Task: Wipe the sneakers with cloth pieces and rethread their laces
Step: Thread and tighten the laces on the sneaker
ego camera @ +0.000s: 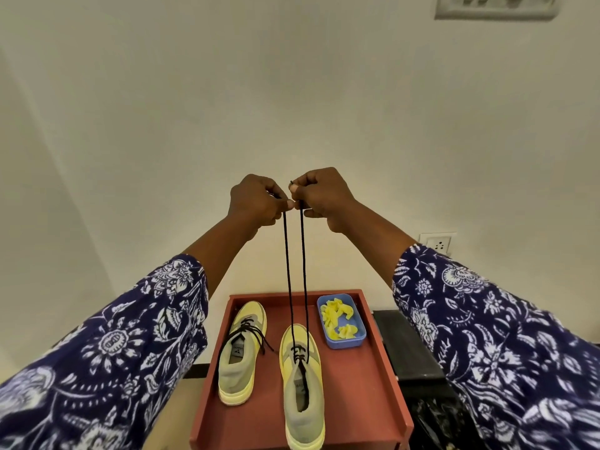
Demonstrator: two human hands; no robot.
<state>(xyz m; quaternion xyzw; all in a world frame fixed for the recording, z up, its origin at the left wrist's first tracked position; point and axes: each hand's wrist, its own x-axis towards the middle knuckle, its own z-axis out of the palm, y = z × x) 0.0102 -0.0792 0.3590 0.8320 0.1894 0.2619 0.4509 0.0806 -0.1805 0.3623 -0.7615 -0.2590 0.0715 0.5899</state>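
Note:
Two yellow-and-grey sneakers stand on a red table (357,401). The left sneaker (240,352) has its black lace threaded and loosely tied. The right sneaker (303,384) has its black lace (304,271) run through the lower eyelets, with both ends pulled straight up. High above the table, my left hand (256,203) pinches one lace end and my right hand (321,196) pinches the other. The two hands almost touch. A blue tray (358,340) at the table's back right holds several yellow cloth pieces (337,318).
The red table has a raised rim and stands against a cream wall. A black unit (406,349) sits to its right. A wall socket (438,243) is behind my right forearm, and a switch plate (496,8) is at the top right.

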